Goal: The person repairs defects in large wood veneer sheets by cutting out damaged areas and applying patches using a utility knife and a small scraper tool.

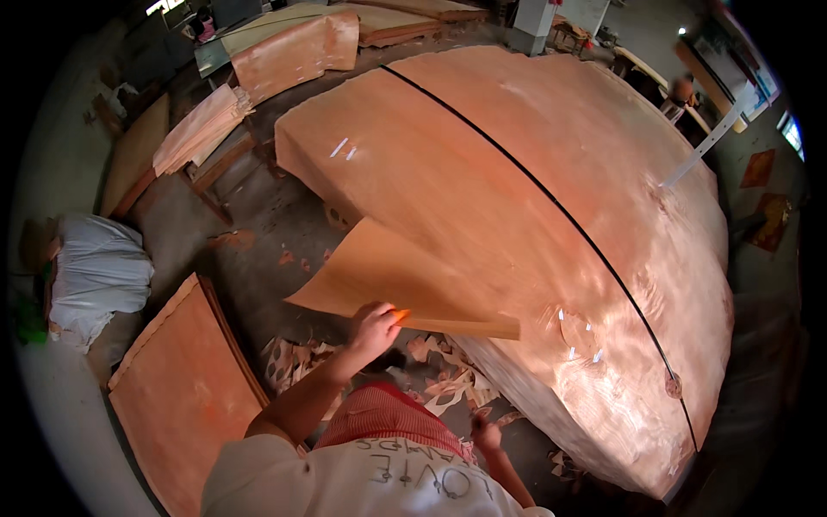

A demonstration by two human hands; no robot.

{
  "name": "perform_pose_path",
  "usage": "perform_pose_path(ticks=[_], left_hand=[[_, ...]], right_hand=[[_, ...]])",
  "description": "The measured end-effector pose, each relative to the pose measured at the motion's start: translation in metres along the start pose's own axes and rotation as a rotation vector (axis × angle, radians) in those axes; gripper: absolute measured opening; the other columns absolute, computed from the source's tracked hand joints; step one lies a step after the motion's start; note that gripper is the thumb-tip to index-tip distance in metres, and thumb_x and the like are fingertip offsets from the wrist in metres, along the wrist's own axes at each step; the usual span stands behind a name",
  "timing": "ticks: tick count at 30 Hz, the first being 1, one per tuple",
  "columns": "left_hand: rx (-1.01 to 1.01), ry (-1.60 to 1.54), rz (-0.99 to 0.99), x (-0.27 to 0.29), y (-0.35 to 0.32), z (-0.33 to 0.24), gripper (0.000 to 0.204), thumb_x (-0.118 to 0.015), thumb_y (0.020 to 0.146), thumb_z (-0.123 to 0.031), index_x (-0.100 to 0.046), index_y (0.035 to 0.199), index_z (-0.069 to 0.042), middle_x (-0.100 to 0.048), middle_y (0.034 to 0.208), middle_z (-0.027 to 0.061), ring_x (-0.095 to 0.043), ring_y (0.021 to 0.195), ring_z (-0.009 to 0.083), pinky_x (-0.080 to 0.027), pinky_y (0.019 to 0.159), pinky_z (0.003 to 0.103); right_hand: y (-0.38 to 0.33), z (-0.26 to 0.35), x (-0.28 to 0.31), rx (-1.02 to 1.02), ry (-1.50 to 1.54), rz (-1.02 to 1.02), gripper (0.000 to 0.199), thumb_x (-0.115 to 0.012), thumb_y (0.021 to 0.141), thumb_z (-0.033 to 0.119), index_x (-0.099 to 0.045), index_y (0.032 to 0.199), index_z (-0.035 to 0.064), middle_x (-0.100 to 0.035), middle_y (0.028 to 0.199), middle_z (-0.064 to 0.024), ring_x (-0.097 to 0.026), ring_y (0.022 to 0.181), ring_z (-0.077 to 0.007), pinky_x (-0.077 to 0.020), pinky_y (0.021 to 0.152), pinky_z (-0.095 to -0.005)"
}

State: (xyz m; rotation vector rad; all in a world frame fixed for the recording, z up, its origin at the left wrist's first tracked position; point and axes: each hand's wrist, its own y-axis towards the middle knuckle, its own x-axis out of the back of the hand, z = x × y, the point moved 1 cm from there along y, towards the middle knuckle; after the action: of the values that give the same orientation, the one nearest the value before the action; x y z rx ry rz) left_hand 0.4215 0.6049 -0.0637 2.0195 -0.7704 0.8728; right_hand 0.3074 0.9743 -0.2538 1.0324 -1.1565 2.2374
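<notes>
My left hand is closed round a small bright orange object, whose kind I cannot make out. It is at the near edge of a loose tan wood veneer sheet. That sheet lies partly on the big stack of reddish veneer, and its left end sticks out past the stack's edge, slightly curved. My right hand is low beside my body, near the stack's near side. It is dark and blurred, so its fingers do not show clearly. White tape pieces mark a round patch on the stack.
A black strip runs across the stack. Veneer scraps litter the floor around my feet. Another veneer pile leans at my left, near a white sack. More sheets lie on supports at the far left. A person is at the far right.
</notes>
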Motion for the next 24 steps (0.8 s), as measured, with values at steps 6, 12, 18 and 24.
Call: perform_pose_path(ticks=[6,12,18,24], left_hand=[[0.072,0.030,0.015,0.039,-0.025,0.100,0.016,-0.065,0.070,-0.011,-0.064,0.086,-0.007,-0.057,0.084,0.0097,-0.056,0.077,0.0305,-0.046,0.070,0.039],[0.088,0.013,0.110,0.080,-0.019,0.198,0.016,-0.065,0.067,-0.008,-0.063,0.082,-0.003,-0.056,0.078,0.0113,-0.055,0.074,0.0320,-0.045,0.067,0.041],[0.125,0.045,0.070,0.113,-0.051,0.281,0.017,-0.064,0.064,-0.003,-0.066,0.082,-0.003,-0.055,0.073,0.0120,-0.055,0.071,0.0326,-0.045,0.063,0.042],[0.263,0.036,0.055,0.120,-0.068,0.318,0.014,-0.064,0.067,-0.005,-0.067,0.081,-0.006,-0.055,0.072,0.0101,-0.056,0.070,0.0304,-0.045,0.062,0.042]], right_hand=[[0.064,0.084,0.275,0.291,0.600,-1.123,0.021,-0.051,0.091,0.013,-0.054,0.105,-0.0027,-0.055,0.079,-0.0084,-0.049,0.072,-0.0124,-0.0419,0.064,-0.0251],[0.042,0.235,0.544,0.451,0.955,-1.503,0.025,-0.055,0.090,0.028,-0.061,0.091,0.0033,-0.054,0.064,0.0012,-0.028,0.041,-0.0029,-0.0220,0.037,-0.0213],[0.039,0.255,0.581,0.678,1.254,-1.499,0.016,-0.064,0.084,0.018,-0.060,0.090,0.0034,-0.065,0.081,-0.0064,-0.035,0.044,-0.0026,-0.0250,0.038,-0.0184],[0.058,0.231,0.592,0.714,1.402,-1.008,0.018,-0.055,0.090,0.021,-0.058,0.102,0.0077,-0.060,0.082,0.0039,-0.026,0.044,-0.0010,-0.0215,0.041,-0.0167]])
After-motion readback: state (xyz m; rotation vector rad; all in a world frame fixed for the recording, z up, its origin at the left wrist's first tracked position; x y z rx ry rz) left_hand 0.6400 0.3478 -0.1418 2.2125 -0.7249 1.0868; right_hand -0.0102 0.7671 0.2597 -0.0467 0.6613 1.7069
